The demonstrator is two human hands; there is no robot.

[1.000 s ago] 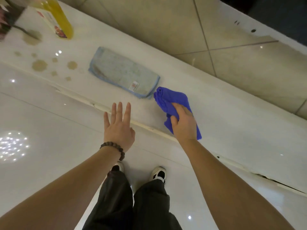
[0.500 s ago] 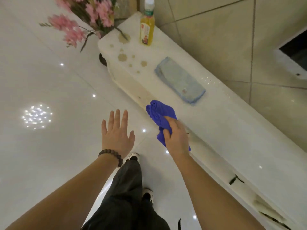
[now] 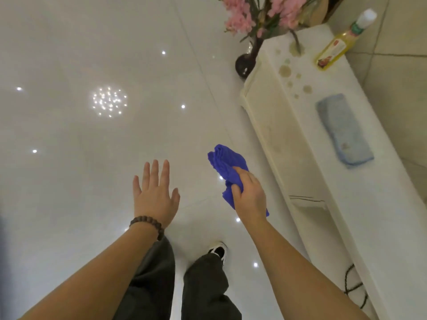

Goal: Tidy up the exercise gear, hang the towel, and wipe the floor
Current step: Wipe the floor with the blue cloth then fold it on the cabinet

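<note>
Head view, largest first:
Floor (image 3: 92, 181): glossy white tile, bright with pinpoint light reflections, spread under everything.
Cabinet (image 3: 381, 204): long, low and white, running down the right side; brownish spill spots near its far end.
Pale blue cloth (image 3: 344, 131): folded flat on the cabinet top, well apart from both hands.
Flowers (image 3: 261, 12): pink, in a dark vase (image 3: 245, 64) on the floor at the cabinet's far corner.
Bottle (image 3: 339, 45): yellow liquid, white cap, standing on the cabinet beyond the spots.
Blue cloth (image 3: 225, 165): deep blue, bunched and crumpled, held up over the floor just left of the cabinet front; most of it sticks out past the fingers, a corner shows below the wrist.
Right hand (image 3: 250, 195): clenched around the blue cloth, back of hand up, arm reaching forward.
Left hand (image 3: 154, 195): empty, flat, fingers spread, palm down over the floor, beside the cloth but apart from it.
Bracelet (image 3: 147, 224): dark beads on the left wrist.
</note>
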